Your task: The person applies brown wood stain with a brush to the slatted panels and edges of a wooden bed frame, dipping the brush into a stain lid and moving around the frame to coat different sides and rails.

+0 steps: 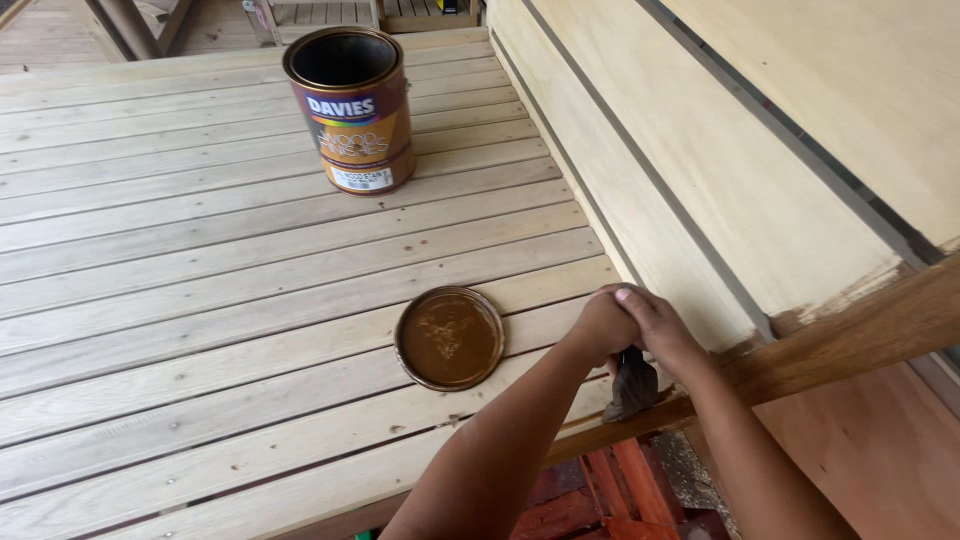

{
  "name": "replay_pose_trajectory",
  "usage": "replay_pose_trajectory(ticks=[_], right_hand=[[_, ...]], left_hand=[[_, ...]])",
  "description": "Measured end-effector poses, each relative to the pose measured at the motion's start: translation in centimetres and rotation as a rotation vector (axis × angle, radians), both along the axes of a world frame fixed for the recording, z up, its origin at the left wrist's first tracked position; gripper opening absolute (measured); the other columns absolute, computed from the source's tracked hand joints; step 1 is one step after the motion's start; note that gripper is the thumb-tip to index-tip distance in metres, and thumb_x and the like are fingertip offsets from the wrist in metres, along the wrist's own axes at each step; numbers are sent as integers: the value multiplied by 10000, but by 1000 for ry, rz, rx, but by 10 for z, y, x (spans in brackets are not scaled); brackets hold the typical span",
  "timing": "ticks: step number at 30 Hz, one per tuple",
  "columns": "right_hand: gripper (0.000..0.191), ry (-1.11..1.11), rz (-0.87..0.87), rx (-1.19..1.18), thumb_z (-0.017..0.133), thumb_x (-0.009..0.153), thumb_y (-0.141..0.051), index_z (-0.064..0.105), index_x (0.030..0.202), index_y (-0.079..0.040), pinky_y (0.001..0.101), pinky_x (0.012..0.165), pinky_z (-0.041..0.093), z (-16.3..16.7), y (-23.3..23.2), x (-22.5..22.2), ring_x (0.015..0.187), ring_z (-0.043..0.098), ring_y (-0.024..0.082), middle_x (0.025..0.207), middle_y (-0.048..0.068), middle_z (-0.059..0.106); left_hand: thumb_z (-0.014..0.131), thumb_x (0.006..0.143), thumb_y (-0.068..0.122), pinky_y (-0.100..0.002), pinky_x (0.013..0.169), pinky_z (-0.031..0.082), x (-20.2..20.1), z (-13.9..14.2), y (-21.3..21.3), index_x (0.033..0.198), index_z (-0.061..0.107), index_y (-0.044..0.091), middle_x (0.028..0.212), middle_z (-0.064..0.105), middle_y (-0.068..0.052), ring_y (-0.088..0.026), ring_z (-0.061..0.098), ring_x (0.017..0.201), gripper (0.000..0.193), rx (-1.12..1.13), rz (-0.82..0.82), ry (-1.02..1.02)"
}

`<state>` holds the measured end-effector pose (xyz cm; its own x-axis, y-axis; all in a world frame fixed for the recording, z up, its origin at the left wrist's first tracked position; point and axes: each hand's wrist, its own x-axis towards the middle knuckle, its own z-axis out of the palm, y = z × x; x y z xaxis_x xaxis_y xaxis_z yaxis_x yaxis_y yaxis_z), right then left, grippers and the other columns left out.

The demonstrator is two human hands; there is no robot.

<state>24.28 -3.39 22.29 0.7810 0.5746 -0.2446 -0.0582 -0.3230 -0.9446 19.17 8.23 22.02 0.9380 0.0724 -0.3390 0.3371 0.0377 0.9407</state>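
Both my left hand (598,328) and right hand (660,330) are clamped on a dark rag (632,385), right of the lid (449,338).

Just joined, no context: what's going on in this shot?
A person has both hands together, the left hand and right hand, gripping a dark stained rag against a brown wooden rail. The rail is already dark; the panels above are pale and bare. On the slatted wooden deck, an open can stands upright, and its lid lies nearer the hands, inner side up, coated in brown stain.
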Motion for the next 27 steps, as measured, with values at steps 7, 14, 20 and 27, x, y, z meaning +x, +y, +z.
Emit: replay_pose_trajectory(ticks=[7, 14, 20, 27], right_hand=[[475, -29, -70, 150, 505, 995, -436, 653, 1164, -19, 361, 781, 565, -7, -15, -7, 853, 675, 218, 960, 133, 696], [452, 120, -25, 234, 545, 989, -423, 630, 1186, -25, 365, 832, 540, -13, 21, -45, 911, 648, 210, 1014, 122, 662], [483, 152, 89, 200, 553, 981, -442, 634, 1198, -18, 343, 906, 527, -19, 82, -99, 997, 647, 186, 1085, 111, 673], [470, 190, 149, 119, 530, 972, -475, 622, 1217, -84, 325, 945, 508, -26, 153, -172, 1044, 650, 150, 1118, 67, 678]], left_hand=[[549, 936, 170, -445, 443, 613, -5, 21, -10, 1217, 620, 24, 1006, 737, -216, -388, 755, 763, 324, 101, -57, -27], [573, 907, 100, -467, 467, 632, -39, 7, 23, 1218, 620, -1, 1014, 744, -243, -427, 758, 761, 330, 42, -89, 24], [552, 950, 200, -526, 559, 642, -105, -5, 84, 1202, 632, -22, 1032, 723, -241, -431, 734, 826, 345, -41, -34, 77], [553, 953, 212, -577, 596, 642, -187, -6, 150, 1200, 623, -24, 1062, 705, -269, -471, 720, 864, 349, -68, 6, 134]])
